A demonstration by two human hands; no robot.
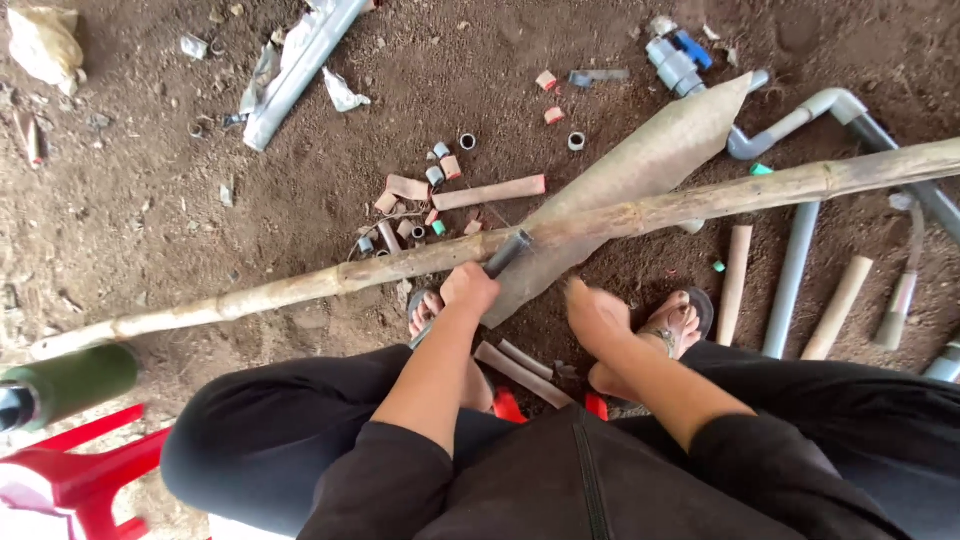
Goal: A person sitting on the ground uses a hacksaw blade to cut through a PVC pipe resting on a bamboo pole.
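Observation:
I sit over bare earth with a long bamboo pole (pixel 300 288) lying across in front of my feet. My left hand (pixel 468 290) is shut on a short dark grey pipe (pixel 510 250) whose far end rests against the pole. A wide dry brown sheath (pixel 650 160) lies over the pole, pointing up and to the right. My right hand (pixel 597 315) is by the sheath's lower edge with its fingers curled down; they are hidden, so I cannot tell whether it holds anything. Beside it is my sandalled foot (pixel 685 315).
Several short cut pipe pieces and rings (pixel 490 192) lie beyond the pole. Grey and tan pipes (pixel 790 280) and an elbow joint (pixel 800 120) lie at the right. Blue-grey fittings (pixel 678 60) and a grey channel (pixel 300 65) are at the top. At the lower left are a green bottle (pixel 70 380) and red stool (pixel 80 470).

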